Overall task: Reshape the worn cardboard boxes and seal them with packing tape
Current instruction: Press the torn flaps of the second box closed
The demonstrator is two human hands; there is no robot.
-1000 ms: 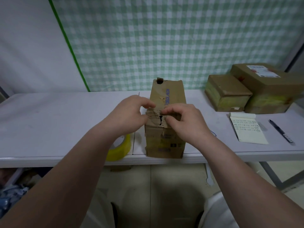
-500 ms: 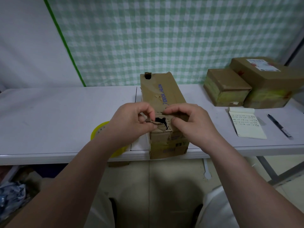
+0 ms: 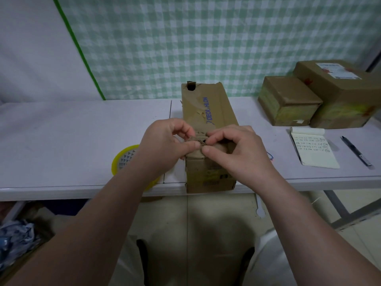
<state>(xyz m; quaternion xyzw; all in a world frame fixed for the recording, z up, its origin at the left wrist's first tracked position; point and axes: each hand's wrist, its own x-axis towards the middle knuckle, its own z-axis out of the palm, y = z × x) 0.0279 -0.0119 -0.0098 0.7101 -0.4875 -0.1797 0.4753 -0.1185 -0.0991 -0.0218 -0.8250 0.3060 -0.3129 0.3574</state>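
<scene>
A long worn cardboard box (image 3: 208, 112) with blue lettering and old tape scraps lies on the white table (image 3: 82, 131), its near end at the front edge. My left hand (image 3: 165, 145) and my right hand (image 3: 233, 149) meet at the box's torn near top edge. Both pinch the crumpled cardboard around a dark hole there. A yellow roll of packing tape (image 3: 123, 159) lies flat on the table just left of the box, partly hidden by my left forearm.
Two taped cardboard boxes (image 3: 288, 100) (image 3: 338, 91) stand at the back right. An open notepad (image 3: 313, 149) and a black pen (image 3: 356, 151) lie to their front. A checked curtain hangs behind the table. Crumpled plastic (image 3: 14, 240) lies on the floor at the lower left.
The view has shifted so the box shows more of its top. My fingers have closed tighter on the torn edge, and the tape roll shows farther out from under my left arm.
</scene>
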